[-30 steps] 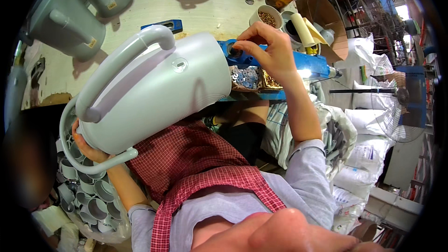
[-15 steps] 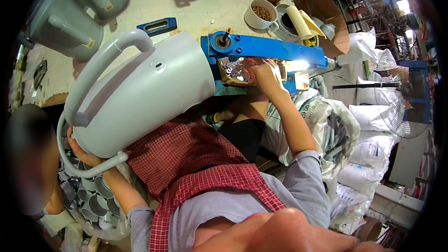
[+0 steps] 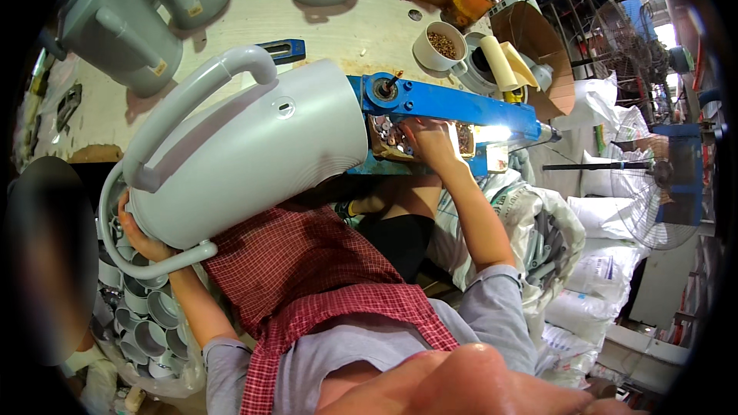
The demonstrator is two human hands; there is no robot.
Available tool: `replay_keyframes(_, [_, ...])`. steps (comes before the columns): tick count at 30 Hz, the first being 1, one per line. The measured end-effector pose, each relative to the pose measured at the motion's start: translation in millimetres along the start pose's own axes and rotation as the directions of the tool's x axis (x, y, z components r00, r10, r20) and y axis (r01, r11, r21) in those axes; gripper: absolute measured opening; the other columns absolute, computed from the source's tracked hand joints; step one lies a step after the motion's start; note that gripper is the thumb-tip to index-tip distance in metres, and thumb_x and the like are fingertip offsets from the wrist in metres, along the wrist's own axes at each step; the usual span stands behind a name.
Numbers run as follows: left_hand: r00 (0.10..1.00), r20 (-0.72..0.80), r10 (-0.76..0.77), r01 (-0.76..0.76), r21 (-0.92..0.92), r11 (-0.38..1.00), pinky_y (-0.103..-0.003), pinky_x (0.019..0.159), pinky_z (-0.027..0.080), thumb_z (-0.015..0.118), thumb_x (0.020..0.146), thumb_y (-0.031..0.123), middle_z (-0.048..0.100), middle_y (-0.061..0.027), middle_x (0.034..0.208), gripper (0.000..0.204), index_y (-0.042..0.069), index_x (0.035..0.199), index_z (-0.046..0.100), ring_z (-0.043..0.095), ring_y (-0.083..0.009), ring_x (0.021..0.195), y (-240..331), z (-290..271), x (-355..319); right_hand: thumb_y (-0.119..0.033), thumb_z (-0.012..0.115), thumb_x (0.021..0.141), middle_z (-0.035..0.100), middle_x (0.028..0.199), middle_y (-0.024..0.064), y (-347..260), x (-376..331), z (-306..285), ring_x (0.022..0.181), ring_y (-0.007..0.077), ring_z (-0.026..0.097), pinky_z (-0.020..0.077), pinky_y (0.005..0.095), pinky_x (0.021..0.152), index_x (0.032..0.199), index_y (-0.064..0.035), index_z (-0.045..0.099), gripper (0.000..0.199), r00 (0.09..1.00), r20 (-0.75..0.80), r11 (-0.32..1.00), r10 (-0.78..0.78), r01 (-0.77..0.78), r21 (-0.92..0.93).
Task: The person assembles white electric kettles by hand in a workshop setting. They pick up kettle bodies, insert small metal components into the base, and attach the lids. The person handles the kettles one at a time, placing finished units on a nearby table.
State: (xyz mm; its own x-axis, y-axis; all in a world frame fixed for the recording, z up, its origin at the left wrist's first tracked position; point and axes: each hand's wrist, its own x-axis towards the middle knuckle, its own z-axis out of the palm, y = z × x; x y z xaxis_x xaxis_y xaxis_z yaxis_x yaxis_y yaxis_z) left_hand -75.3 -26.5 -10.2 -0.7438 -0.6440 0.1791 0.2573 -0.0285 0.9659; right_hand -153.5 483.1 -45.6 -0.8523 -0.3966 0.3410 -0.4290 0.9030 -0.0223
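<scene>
Pale grey jug (image 3: 254, 161) (handle up), left hand (image 3: 142, 240) clasping its base, right hand (image 3: 427, 142) fingers unclear.

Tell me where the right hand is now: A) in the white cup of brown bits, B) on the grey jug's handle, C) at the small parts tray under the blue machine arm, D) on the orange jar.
C: the right hand reaches into the small parts tray beneath the blue machine arm, away from the grey jug.
</scene>
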Motion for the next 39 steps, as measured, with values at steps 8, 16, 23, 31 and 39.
replay_keyframes(8, [0.998, 0.009, -0.055, 0.055, -0.034, 0.998, -0.038, 0.096, 0.050, 0.036, 0.102, 0.039, 0.059, -0.0150, 0.122, 0.048, 0.000, 0.125, 0.052, 0.060, -0.0247, 0.111, -10.3, -3.1, 5.4, -0.015, 0.071, 0.078, 0.068, 0.087, 0.0112, -8.6, -0.7, -28.4, 0.072, 0.0310, 0.065, 0.0522, 0.0429, 0.063, 0.081, -0.0085, 0.069, 0.007, 0.997, -0.075, 0.998, 0.017, -0.013, 0.055])
replay_keyframes(16, [0.996, 0.048, -0.081, 0.087, -0.132, 0.987, -0.039, 0.092, 0.054, 0.041, 0.099, 0.043, 0.058, -0.0153, 0.125, 0.051, 0.002, 0.130, 0.047, 0.061, -0.0265, 0.111, -6.8, 6.7, 9.0, 0.007, 0.074, 0.065, 0.070, 0.092, 0.0098, -55.4, 73.8, -127.9, 0.074, 0.0230, 0.068, 0.0539, 0.0306, 0.061, 0.093, -0.0030, 0.073, 0.029, 0.801, -0.597, 0.963, -0.032, 0.184, 0.195])
replay_keyframes(23, [0.998, 0.056, -0.028, 0.032, -0.071, 0.997, -0.041, 0.093, 0.055, 0.043, 0.098, 0.044, 0.056, -0.0159, 0.129, 0.053, 0.005, 0.134, 0.044, 0.061, -0.0282, 0.113, -13.4, 10.8, 11.4, 0.006, 0.074, 0.065, 0.070, 0.096, 0.0092, -44.9, 98.3, -116.1, 0.073, 0.0234, 0.066, 0.0537, 0.0319, 0.063, 0.097, -0.0035, 0.072, 0.033, 0.795, -0.581, 0.950, -0.177, 0.293, 0.111])
replay_keyframes(31, [0.991, 0.039, -0.130, 0.136, -0.333, 0.933, -0.042, 0.096, 0.053, 0.039, 0.099, 0.043, 0.056, -0.0133, 0.128, 0.051, 0.005, 0.131, 0.047, 0.058, -0.0266, 0.116, -8.7, 49.9, 13.4, -0.007, 0.079, 0.076, 0.068, 0.094, 0.0136, -64.9, 49.6, -131.3, 0.074, 0.0189, 0.065, 0.0526, 0.0280, 0.063, 0.102, 0.0009, 0.070, 0.028, 0.940, -0.245, 0.703, 0.240, 0.006, 0.712])
replay_keyframes(39, [0.977, 0.215, 0.005, 0.059, -0.287, 0.956, -0.042, 0.103, 0.044, 0.046, 0.097, 0.042, 0.056, -0.0165, 0.124, 0.049, -0.001, 0.121, 0.052, 0.055, -0.0285, 0.118, -19.9, 123.4, 17.4, 0.002, 0.076, 0.076, 0.068, 0.086, 0.0116, -41.5, 3.7, -109.1, 0.078, 0.0195, 0.063, 0.0490, 0.0282, 0.071, 0.088, 0.0016, 0.067, 0.015, 0.857, -0.205, 0.586, 0.473, -0.132, 0.800])
